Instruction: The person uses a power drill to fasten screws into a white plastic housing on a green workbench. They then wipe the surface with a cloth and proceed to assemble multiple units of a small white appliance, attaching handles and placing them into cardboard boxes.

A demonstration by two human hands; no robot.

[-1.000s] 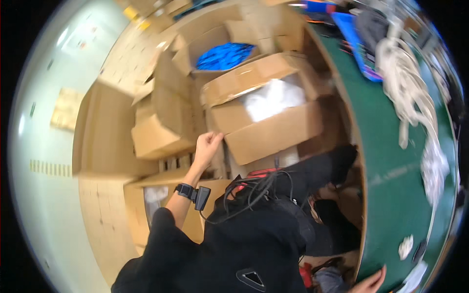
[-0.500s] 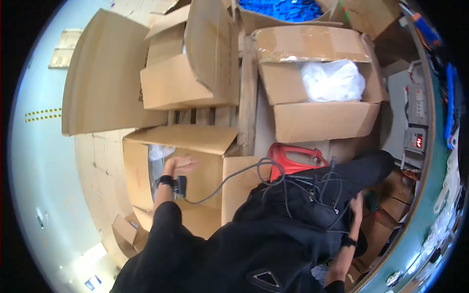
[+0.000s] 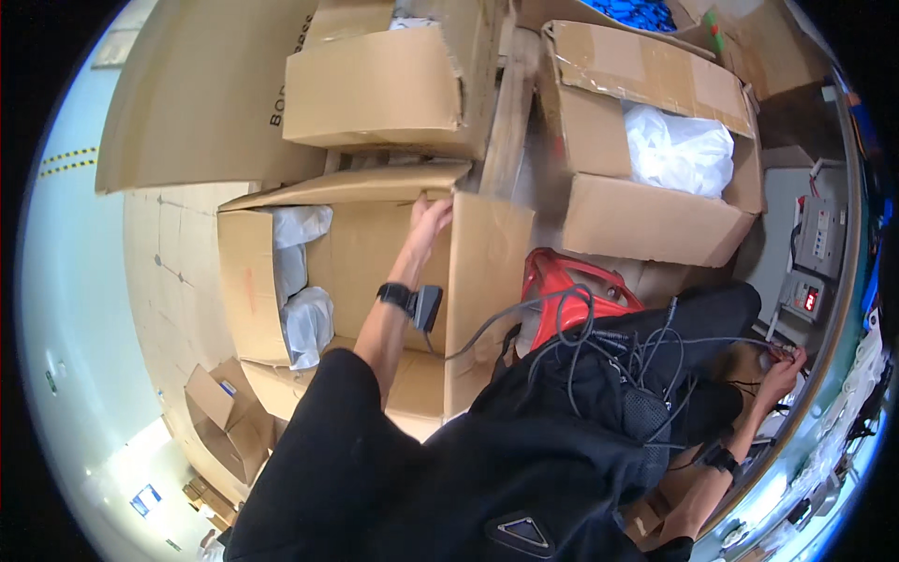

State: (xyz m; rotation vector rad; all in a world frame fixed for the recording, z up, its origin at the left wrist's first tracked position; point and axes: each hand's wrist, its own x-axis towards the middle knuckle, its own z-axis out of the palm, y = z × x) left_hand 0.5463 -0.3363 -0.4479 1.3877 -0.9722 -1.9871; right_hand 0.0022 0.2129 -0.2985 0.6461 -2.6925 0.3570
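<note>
My left hand [image 3: 428, 229] reaches into an open cardboard box [image 3: 375, 267] in front of me. Its fingers are closed at the far right corner, against the rim where the flaps meet. White plastic bags [image 3: 307, 323] lie along that box's left side. A black strap with a small dark device [image 3: 426, 306] sits on my left wrist, and a grey cable runs from it to my lap. Out to the right, my right hand [image 3: 779, 377] is closed close to the workbench edge [image 3: 813, 384]; what its fingers hold is too small to name.
A red plastic stool [image 3: 552, 290] stands by my legs. Beyond are a box with a white bag [image 3: 679, 155], another carton [image 3: 375, 89] on a wooden pallet, and a container of blue parts [image 3: 637, 11]. A control box with a red display [image 3: 807, 297] is at right.
My left hand has moved right and away from me, to the box's far right corner. My right hand has left my side and gone outward to the bench edge. The view has shifted.
</note>
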